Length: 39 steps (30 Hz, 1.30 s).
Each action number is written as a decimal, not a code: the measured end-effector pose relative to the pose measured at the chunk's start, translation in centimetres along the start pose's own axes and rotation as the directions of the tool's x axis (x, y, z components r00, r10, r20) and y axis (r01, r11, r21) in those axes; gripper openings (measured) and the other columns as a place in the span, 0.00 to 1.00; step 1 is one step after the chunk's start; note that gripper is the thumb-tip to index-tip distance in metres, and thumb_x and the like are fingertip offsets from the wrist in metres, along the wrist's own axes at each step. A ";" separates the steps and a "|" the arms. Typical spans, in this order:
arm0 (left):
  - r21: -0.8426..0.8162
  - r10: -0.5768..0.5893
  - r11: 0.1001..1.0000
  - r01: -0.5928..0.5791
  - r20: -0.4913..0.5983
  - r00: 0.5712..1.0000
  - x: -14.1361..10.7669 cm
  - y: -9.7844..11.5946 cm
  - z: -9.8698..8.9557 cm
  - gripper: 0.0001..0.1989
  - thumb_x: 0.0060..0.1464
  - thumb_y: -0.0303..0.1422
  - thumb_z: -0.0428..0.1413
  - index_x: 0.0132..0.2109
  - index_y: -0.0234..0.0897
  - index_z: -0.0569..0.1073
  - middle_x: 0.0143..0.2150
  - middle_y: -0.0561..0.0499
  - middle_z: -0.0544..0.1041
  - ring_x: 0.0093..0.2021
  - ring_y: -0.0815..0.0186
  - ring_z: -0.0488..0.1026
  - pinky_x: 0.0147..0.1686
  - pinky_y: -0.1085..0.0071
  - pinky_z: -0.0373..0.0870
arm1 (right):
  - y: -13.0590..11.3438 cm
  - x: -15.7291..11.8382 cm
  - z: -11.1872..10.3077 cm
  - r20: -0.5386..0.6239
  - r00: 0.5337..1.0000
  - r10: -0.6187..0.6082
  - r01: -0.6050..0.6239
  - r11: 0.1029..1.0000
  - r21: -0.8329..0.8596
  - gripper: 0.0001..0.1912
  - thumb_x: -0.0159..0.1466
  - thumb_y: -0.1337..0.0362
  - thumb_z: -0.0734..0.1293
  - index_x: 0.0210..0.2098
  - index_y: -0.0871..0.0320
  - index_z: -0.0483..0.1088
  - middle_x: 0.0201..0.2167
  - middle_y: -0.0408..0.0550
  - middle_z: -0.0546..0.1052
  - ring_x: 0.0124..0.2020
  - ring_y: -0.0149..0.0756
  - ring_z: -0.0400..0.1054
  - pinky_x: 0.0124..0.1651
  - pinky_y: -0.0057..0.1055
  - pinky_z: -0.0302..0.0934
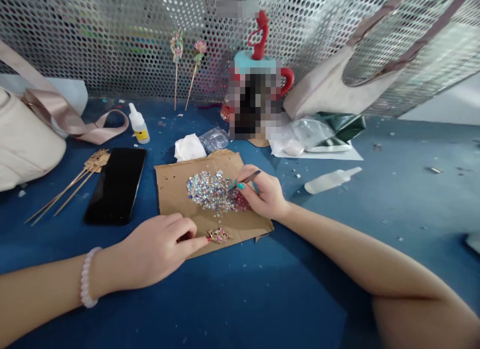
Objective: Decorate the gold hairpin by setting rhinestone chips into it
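Note:
A heap of glittering rhinestones (212, 191), silvery with blue and pink ones, is spread over a piece of brown cardboard (172, 206). My right hand (266, 191) is closed on dark, slim tweezers (252, 176), whose lower end reaches the right part of the heap. Near the cardboard's front edge lies a small gold ornament (219, 235) set with pinkish stones. My left hand (153, 249) has the index fingertip on the ornament's left end, with its other fingers curled; the thumb is hidden.
Left of the cardboard are a black phone (116, 186), gold hairpin sticks (75, 181) and a glue bottle (139, 125). White tissue (190, 147) and a cup (255, 64) stand behind. A whitish tube (332, 180) lies right. Bags (26, 139) flank the blue table (240, 309).

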State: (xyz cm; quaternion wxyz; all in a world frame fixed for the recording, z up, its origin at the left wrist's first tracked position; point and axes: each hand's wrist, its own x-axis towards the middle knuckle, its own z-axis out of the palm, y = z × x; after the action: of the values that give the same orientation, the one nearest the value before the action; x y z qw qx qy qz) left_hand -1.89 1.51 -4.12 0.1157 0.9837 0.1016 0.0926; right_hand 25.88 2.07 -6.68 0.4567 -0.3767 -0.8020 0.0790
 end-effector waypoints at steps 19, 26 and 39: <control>0.042 0.007 0.999 -0.006 -0.033 0.999 0.2 0.5 -0.2 0.16 0.62 0.26 0.45 0.54 0.35 0.70 0.42 0.45 0.72 0.39 0.63 0.68 0.37 0.67 0.69 | 0.1 -0.1 0.2 -0.045 0.993 0.110 -0.114 0.990 -0.086 0.04 0.63 0.67 0.60 0.34 0.58 0.66 0.28 0.44 0.73 0.30 0.32 0.69 0.35 0.31 0.64; 0.040 -0.022 0.999 0.025 -0.081 0.996 0.3 0.6 0.1 0.15 0.62 0.26 0.44 0.51 0.33 0.71 0.43 0.44 0.72 0.40 0.63 0.68 0.38 0.66 0.69 | 0.1 -0.1 0.4 -0.087 0.988 0.127 -0.134 0.988 -0.075 0.05 0.63 0.67 0.61 0.34 0.59 0.68 0.28 0.44 0.73 0.31 0.32 0.69 0.36 0.32 0.65; -0.044 -0.083 0.996 0.076 -0.166 0.983 0.6 0.6 0.4 0.13 0.59 0.27 0.46 0.47 0.32 0.73 0.43 0.43 0.73 0.42 0.62 0.69 0.43 0.64 0.70 | 2.0 -0.9 0.8 -0.076 0.978 0.195 -0.201 0.975 -0.090 0.16 0.66 0.58 0.63 0.50 0.60 0.66 0.48 0.50 0.71 0.45 0.37 0.69 0.46 0.40 0.68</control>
State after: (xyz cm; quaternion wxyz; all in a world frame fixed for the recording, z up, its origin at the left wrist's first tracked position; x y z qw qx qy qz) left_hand -1.10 1.01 -4.24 0.1290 0.9652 0.1485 0.1722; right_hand 26.56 3.04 -8.62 0.4542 -0.4791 -0.7477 0.0724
